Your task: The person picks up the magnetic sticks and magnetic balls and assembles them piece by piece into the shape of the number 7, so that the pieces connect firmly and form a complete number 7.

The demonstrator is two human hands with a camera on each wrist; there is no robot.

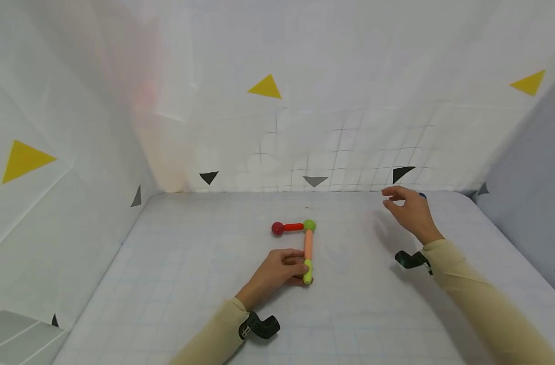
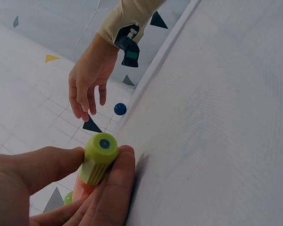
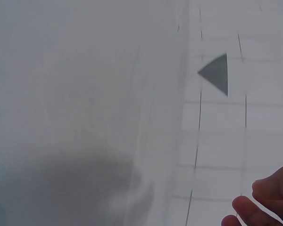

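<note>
My left hand (image 1: 279,269) pinches a yellow-green magnetic rod (image 1: 307,272) between thumb and fingers. Its end, with a dark magnet in the middle, faces the left wrist camera (image 2: 102,147). Above that rod lies an orange rod (image 1: 308,244), in line with it, reaching a green ball (image 1: 309,225). From the green ball a red rod (image 1: 293,227) runs left to a dark red ball (image 1: 278,228). My right hand (image 1: 409,212) is raised at the back right with loosely bent fingers and nothing between them. Just behind it, partly hidden, is a blue ball (image 2: 120,109).
A white sheet with faint grid lines covers the table (image 1: 350,324). White walls marked with yellow triangles (image 1: 266,87) and dark triangles (image 1: 209,177) stand at the back and sides. A dark wrist camera (image 1: 263,326) sits on each forearm.
</note>
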